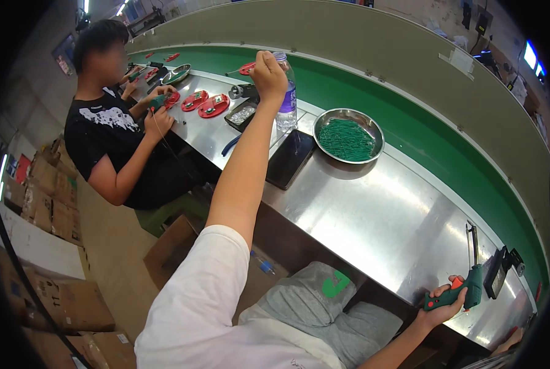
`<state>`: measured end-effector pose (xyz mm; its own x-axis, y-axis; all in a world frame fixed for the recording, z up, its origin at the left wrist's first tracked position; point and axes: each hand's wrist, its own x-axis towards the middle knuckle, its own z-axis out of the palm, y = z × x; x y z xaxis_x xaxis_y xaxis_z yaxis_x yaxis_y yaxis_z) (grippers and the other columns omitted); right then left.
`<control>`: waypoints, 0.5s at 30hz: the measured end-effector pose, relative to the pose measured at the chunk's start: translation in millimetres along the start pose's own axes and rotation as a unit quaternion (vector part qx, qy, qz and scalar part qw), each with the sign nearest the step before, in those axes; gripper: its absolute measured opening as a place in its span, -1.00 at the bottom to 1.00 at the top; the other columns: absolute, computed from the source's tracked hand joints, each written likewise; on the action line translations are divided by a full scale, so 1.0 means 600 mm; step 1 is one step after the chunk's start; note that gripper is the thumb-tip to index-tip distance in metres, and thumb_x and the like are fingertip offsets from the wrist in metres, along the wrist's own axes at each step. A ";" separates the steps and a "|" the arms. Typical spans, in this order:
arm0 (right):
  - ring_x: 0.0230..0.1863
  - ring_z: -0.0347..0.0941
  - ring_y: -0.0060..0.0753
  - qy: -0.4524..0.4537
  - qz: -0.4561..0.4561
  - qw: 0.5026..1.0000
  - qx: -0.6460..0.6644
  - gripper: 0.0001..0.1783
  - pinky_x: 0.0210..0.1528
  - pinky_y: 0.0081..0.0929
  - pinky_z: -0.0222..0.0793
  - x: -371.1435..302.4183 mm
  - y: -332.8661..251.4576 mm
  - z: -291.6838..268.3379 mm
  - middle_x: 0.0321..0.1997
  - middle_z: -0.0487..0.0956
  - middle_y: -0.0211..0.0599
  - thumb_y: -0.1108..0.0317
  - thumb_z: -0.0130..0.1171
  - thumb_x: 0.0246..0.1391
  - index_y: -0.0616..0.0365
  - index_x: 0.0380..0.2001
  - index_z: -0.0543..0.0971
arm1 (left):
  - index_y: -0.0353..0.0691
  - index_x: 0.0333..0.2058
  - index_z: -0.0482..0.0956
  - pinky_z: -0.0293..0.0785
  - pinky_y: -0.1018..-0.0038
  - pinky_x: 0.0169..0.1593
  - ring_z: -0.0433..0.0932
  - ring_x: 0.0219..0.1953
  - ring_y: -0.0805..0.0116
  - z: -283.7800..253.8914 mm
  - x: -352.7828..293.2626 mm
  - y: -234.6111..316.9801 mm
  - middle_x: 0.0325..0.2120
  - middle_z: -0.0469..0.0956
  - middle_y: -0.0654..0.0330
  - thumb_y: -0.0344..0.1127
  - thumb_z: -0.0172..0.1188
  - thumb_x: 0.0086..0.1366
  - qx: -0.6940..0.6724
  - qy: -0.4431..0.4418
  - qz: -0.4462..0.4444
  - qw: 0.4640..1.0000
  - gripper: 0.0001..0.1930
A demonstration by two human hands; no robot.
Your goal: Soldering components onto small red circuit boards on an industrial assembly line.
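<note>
My left arm reaches forward, and my left hand [269, 79] is raised with curled fingers beside a clear plastic bottle [286, 104] with a purple label. Whatever those fingers grip, if anything, is hidden. Just left of the fist is a small red piece [247, 68] with thin wire. At the lower right, my right hand [444, 302] is wrapped round the handle of a dark green soldering gun [470, 288] with an orange trigger. Its thin metal tip points away from me, above the steel bench [373, 215].
A steel bowl [348, 136] holds green wires or strips. Beside it lies a black phone-like slab [291, 158]. Red round parts [213, 106], a small black tray [241, 115] and blue-handled pliers [230, 146] lie leftward. A co-worker [112, 117] holds another green tool. Dark devices [499, 272] stand far right.
</note>
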<state>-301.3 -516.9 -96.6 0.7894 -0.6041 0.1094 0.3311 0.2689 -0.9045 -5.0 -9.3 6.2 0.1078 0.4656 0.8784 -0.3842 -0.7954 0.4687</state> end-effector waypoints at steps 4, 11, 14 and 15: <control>-0.67 0.22 -0.69 -0.008 0.015 1.000 0.012 -0.57 -0.63 -0.67 0.14 -0.001 0.003 0.004 -0.32 0.43 -0.37 -0.01 -0.15 0.37 0.17 -0.13 0.44 | -0.29 -0.45 0.41 0.46 0.20 -0.48 0.61 -0.60 0.02 0.003 0.006 -0.031 -0.73 0.53 0.05 -0.21 -0.15 0.50 -0.062 -0.029 -0.052 0.996 -0.64; -0.66 0.23 -0.69 0.007 0.000 1.000 0.004 -0.58 -0.63 -0.67 0.14 -0.001 -0.002 0.012 -0.28 0.44 -0.37 0.01 -0.14 0.38 0.17 -0.15 0.45 | -0.29 -0.45 0.39 0.48 0.31 -0.49 0.63 -0.60 0.13 0.002 0.003 -0.015 -0.72 0.56 0.07 -0.19 -0.13 0.50 -0.082 -0.023 -0.065 0.994 -0.65; -0.66 0.23 -0.68 -0.008 0.014 1.000 0.009 -0.59 -0.63 -0.67 0.13 0.004 0.003 -0.001 -0.26 0.44 -0.36 0.02 -0.14 0.38 0.18 -0.15 0.45 | -0.29 -0.45 0.38 0.49 0.31 -0.48 0.63 -0.60 0.14 0.000 0.000 -0.014 -0.72 0.56 0.08 -0.19 -0.13 0.50 -0.068 -0.014 -0.054 0.996 -0.64; -0.66 0.23 -0.68 -0.006 0.020 1.000 0.010 -0.59 -0.63 -0.66 0.13 0.005 0.004 -0.003 -0.25 0.44 -0.35 0.01 -0.14 0.38 0.18 -0.16 0.45 | -0.29 -0.45 0.38 0.49 0.31 -0.48 0.63 -0.60 0.13 -0.001 -0.001 -0.011 -0.72 0.56 0.08 -0.19 -0.13 0.50 -0.056 -0.007 -0.042 0.997 -0.64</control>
<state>-298.9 -519.5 -99.0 0.8081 -0.5839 0.0776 0.3087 0.3076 -0.9000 -2.8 -4.1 2.8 0.1563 0.5233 0.8377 -0.4740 -0.7044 0.5284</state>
